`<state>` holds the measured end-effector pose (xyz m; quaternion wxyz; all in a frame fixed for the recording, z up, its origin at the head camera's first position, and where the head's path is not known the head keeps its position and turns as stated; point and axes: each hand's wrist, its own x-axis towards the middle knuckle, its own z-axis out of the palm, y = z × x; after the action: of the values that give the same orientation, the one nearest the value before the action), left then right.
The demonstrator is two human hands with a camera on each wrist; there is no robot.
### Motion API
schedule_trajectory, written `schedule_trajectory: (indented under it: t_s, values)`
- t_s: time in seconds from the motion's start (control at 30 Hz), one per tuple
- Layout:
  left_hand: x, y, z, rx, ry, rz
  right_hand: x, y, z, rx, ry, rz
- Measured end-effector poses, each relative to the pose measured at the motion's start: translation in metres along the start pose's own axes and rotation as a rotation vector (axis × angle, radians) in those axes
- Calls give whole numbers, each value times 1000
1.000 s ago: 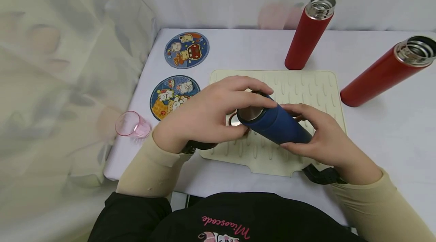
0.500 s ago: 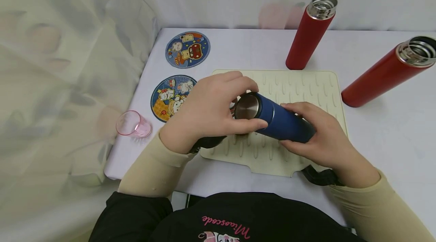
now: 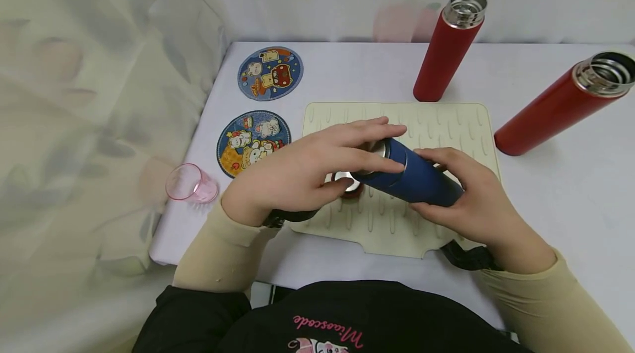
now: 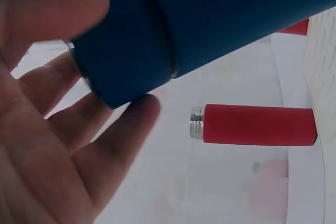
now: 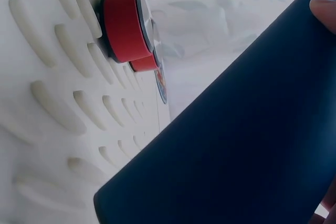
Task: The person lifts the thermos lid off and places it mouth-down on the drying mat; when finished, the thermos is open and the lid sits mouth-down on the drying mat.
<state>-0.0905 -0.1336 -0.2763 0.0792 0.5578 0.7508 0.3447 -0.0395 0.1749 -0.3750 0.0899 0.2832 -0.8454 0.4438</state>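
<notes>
My right hand (image 3: 473, 190) grips a blue thermos (image 3: 429, 182) near its base, between thumb and fingers. The thermos is tilted over a cream ridged mat (image 3: 322, 113), steel-topped end toward my left hand (image 3: 312, 165). That hand spans the thermos's blue lid (image 3: 398, 151), long fingers reaching across its far side and thumb on the near side. In the left wrist view, one fingertip touches the lid (image 4: 121, 56) and the thumb overlaps it. Below the seam runs the body (image 4: 236, 17). Two red lids, one nearer (image 5: 125, 24) and one farther (image 5: 146, 63), sit on the mat.
Two lidless red thermoses stand upright, one behind the mat (image 3: 448, 55) and one to its right (image 3: 560, 105). At left lie two round cartoon coasters, an upper (image 3: 270, 73) and a lower one (image 3: 253, 140). A pink glass (image 3: 204, 187) stands near the left table edge.
My left hand first turns round the lid, baring its steel top, then swings back so the fingers lie across the lid again. The right hand keeps its hold on the blue thermos.
</notes>
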Motion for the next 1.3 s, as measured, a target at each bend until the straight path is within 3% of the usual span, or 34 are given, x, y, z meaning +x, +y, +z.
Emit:
schedule_trajectory:
  t_s: [0.23, 0.33, 0.63, 0.7, 0.8, 0.93, 1.0, 1.13, 1.3]
  values:
    - [-2, 5, -8, 2, -11, -108, -1, -1, 1, -21, -24, -8]
    - [-3, 8, -9, 56, 6, -167, -1, -2, 2, -31, -30, -13]
    - [3, 13, 2, 386, 169, -342, -1, -5, 5, -17, -22, -37]
    - [3, 13, 3, 409, 190, -332, -1, -5, 4, -23, -19, -35]
    - [-1, 11, 2, 319, 197, -237, -1, -4, 3, -31, -14, -19]
    - [-5, 9, -2, 141, 108, -47, -2, -2, 2, -25, -11, -5]
    - [-6, 8, -2, 93, 48, 10, -2, -1, 2, -18, -10, -5]
    - [-6, 7, -1, 100, -9, 15, -2, 0, 2, -13, -13, -12]
    - [-7, 10, -3, 156, -1, -46, -2, 0, 3, -19, -27, -19]
